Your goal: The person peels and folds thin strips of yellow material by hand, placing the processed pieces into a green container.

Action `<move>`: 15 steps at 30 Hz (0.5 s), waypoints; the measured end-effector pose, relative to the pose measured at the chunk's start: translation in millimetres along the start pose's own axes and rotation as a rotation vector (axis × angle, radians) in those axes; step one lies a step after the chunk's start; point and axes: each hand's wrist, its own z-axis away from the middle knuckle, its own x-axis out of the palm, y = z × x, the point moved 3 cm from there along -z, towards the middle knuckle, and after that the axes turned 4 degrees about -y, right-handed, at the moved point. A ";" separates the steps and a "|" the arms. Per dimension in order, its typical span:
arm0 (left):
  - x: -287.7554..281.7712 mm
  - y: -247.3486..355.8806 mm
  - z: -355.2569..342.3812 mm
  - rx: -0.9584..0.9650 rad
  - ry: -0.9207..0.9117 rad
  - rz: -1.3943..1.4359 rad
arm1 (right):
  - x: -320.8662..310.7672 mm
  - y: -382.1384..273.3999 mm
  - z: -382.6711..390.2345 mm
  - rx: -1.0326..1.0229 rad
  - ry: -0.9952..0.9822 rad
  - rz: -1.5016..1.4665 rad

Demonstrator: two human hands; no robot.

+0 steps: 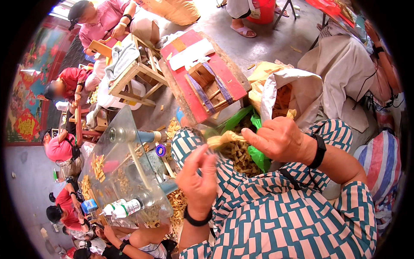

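Grey floor [276, 47], dotted with scraps, spreads under a glass tabletop [125, 159] and a red tabletop [183, 84]. Near the red one, an open green bag [258, 156] with tan pieces [241, 163] inside lies between the person's knees. Its slack rim might fold inward, and a shifting knee could tip it and spill the contents. Over the bag, the right hand [278, 138] is clamped on the right end of a twisted tan strip [226, 139]; so little seems gripped that a bump could knock it loose. Blurred, the left hand [198, 177] is half open, fingers loosely parted, close to the strip's other end; whether they touch, I cannot tell.
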 end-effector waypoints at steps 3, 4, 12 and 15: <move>19.0 -4.3 -5.1 -0.021 -0.109 0.017 | -4.3 -11.5 -9.4 -0.054 0.057 0.000; 21.9 -13.1 -6.2 -0.067 -0.115 0.074 | -5.2 -13.8 -10.9 -0.074 0.069 -0.006; 26.6 -13.5 -5.2 0.059 -0.065 -0.030 | 5.6 -26.2 -5.6 -0.022 0.015 -0.212; 21.7 -13.7 -1.8 0.140 0.022 -0.079 | 4.5 -30.5 -6.3 0.014 0.015 -0.348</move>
